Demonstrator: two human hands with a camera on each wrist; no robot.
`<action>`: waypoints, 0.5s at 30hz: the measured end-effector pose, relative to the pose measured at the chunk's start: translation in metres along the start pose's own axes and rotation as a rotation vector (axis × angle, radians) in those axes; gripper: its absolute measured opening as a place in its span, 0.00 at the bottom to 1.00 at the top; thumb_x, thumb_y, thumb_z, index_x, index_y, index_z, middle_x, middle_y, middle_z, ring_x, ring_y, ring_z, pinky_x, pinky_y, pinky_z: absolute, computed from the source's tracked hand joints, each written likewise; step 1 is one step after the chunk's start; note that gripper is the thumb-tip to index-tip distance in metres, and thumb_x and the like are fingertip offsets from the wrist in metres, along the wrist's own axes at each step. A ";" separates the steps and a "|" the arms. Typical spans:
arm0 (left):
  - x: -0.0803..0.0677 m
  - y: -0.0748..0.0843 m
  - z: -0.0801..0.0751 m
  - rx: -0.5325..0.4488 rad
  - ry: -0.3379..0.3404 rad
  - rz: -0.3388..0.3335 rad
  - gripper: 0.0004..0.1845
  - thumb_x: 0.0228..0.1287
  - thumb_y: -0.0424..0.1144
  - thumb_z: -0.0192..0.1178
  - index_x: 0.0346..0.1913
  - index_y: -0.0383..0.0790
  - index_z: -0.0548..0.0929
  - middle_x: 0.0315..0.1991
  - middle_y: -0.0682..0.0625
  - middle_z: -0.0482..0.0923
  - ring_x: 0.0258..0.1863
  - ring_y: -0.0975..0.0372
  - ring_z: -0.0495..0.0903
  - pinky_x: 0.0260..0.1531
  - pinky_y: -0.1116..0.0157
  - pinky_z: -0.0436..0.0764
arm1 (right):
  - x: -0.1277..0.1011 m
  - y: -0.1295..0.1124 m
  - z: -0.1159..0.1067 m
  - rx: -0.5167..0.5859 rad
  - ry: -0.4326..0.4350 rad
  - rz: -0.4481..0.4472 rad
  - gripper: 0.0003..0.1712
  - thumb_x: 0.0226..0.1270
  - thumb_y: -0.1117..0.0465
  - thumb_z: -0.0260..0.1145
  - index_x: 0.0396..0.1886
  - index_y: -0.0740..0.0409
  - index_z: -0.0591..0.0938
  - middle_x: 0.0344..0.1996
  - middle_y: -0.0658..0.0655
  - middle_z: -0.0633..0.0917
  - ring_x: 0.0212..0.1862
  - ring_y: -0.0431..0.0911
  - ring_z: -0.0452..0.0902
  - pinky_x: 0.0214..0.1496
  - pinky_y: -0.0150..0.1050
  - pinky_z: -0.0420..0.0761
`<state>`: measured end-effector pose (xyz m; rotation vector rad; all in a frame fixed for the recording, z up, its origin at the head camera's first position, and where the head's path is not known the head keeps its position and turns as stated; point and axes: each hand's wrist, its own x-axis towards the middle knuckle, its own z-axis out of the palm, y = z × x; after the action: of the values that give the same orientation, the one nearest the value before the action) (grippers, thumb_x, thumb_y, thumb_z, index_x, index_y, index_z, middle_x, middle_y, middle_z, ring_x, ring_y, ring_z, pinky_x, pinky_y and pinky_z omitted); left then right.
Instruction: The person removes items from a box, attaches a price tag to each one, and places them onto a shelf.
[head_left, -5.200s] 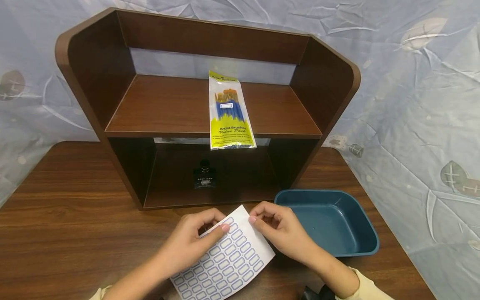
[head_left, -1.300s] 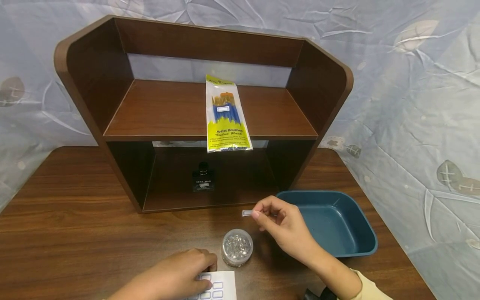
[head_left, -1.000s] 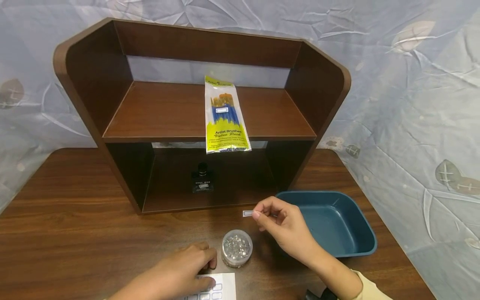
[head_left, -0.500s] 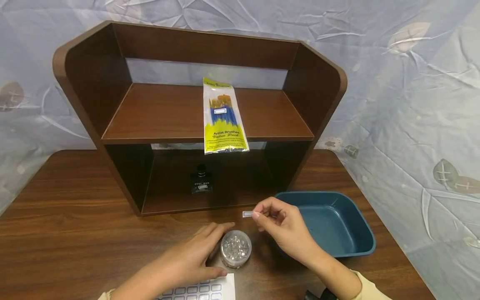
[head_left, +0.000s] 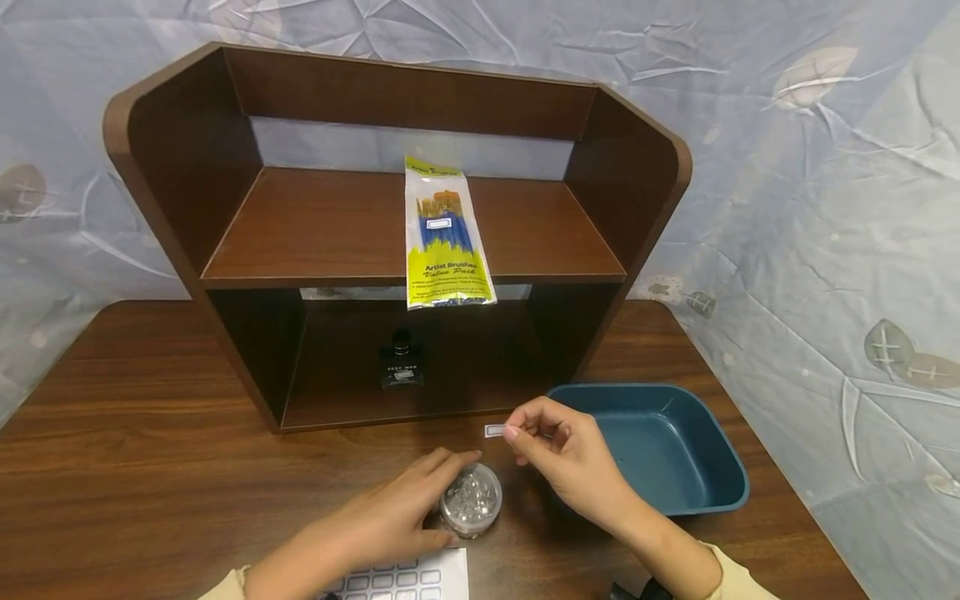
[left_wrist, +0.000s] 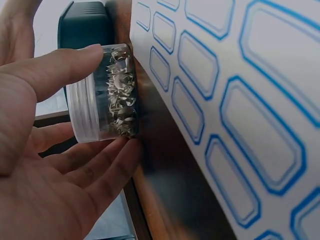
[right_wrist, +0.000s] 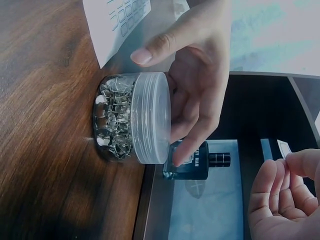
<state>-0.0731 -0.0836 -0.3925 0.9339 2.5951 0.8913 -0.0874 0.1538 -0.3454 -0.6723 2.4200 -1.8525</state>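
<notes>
A round clear jar (head_left: 471, 500) of silver thumbtacks with a translucent lid stands on the wooden table. My left hand (head_left: 401, 508) spreads around its left side, thumb in front and fingers behind. In the right wrist view a gap shows between that thumb and the lid (right_wrist: 152, 117). My right hand (head_left: 566, 450) pinches a small white sticker label (head_left: 494, 431) with a blue border between thumb and index finger, behind and to the right of the jar. A sheet of the same labels (head_left: 448, 573) lies at the near edge, partly under my left wrist.
A brown two-tier shelf (head_left: 420, 277) stands behind, with a labelled pack of artist brushes (head_left: 452, 275) on top and a labelled dark perfume bottle (head_left: 401, 364) below. A blue plastic tray (head_left: 738, 467) sits at the right, partly behind my right hand.
The label sheet came down to the near edge, and a label was peeled off into my right hand. My left hand let go of the sheet and moved up around the jar.
</notes>
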 end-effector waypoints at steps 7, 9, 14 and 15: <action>0.005 -0.002 0.002 0.017 0.012 0.028 0.41 0.55 0.47 0.70 0.72 0.52 0.63 0.61 0.54 0.71 0.58 0.61 0.75 0.49 0.58 0.83 | 0.000 0.001 0.000 -0.001 -0.003 -0.011 0.03 0.68 0.64 0.62 0.38 0.60 0.80 0.31 0.55 0.82 0.32 0.40 0.80 0.35 0.39 0.85; 0.006 -0.001 0.002 0.019 0.013 0.030 0.42 0.55 0.48 0.70 0.72 0.50 0.63 0.60 0.53 0.72 0.57 0.62 0.75 0.48 0.60 0.83 | 0.000 0.001 0.000 -0.001 -0.004 -0.012 0.03 0.69 0.64 0.62 0.38 0.60 0.80 0.31 0.55 0.82 0.32 0.41 0.80 0.36 0.39 0.85; 0.005 -0.002 0.002 0.028 0.021 0.039 0.42 0.53 0.49 0.71 0.71 0.47 0.65 0.58 0.54 0.73 0.55 0.63 0.76 0.49 0.61 0.83 | 0.000 0.001 0.001 0.002 -0.011 -0.012 0.03 0.69 0.64 0.62 0.38 0.60 0.80 0.32 0.55 0.82 0.32 0.43 0.80 0.36 0.39 0.85; 0.005 -0.002 0.002 0.029 0.023 0.044 0.42 0.53 0.50 0.71 0.70 0.47 0.65 0.57 0.55 0.73 0.55 0.64 0.76 0.49 0.61 0.83 | 0.000 0.001 0.001 0.003 -0.012 -0.014 0.03 0.69 0.64 0.62 0.39 0.60 0.80 0.32 0.55 0.82 0.32 0.43 0.80 0.36 0.39 0.85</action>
<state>-0.0775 -0.0809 -0.3954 0.9973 2.6229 0.8833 -0.0879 0.1531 -0.3467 -0.7001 2.4110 -1.8510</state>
